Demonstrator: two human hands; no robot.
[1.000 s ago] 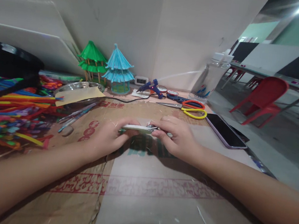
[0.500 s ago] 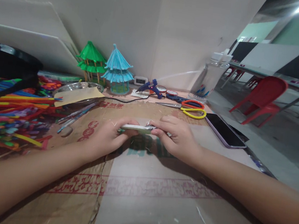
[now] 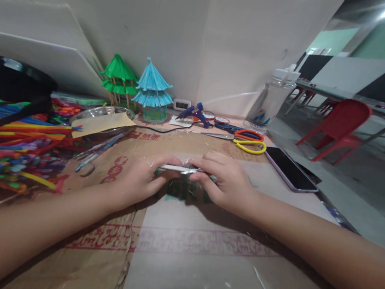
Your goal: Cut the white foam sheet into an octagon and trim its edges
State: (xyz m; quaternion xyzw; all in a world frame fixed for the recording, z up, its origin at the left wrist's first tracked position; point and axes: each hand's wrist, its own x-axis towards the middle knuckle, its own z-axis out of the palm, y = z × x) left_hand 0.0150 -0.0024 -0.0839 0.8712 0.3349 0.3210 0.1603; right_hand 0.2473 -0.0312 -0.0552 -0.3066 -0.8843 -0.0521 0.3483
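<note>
A thin, flat white piece (image 3: pixel 172 167) is held nearly edge-on above the cardboard-covered table, between both hands. My left hand (image 3: pixel 145 176) pinches its left end, thumb below and fingers above. The fingers of my right hand (image 3: pixel 225 178) are closed round the right end, where something small, dark and silvery shows at the fingertips; what it is cannot be made out. Beneath the hands lies a translucent sheet (image 3: pixel 200 257) over the printed cardboard (image 3: pixel 95 263).
Colourful pipe cleaners (image 3: pixel 14 152) and a metal bowl (image 3: pixel 128 111) are at left. Behind stand green (image 3: pixel 119 73) and blue (image 3: pixel 154 84) pavilion models, a glue gun (image 3: pixel 196 113), scissors (image 3: pixel 250 145) and a bottle (image 3: pixel 270 102). A phone (image 3: pixel 290 169) lies right.
The white piece has tilted, so less of its green-tinged underside shows, and it sits slightly lower. My right fingers have shifted a little on its right end.
</note>
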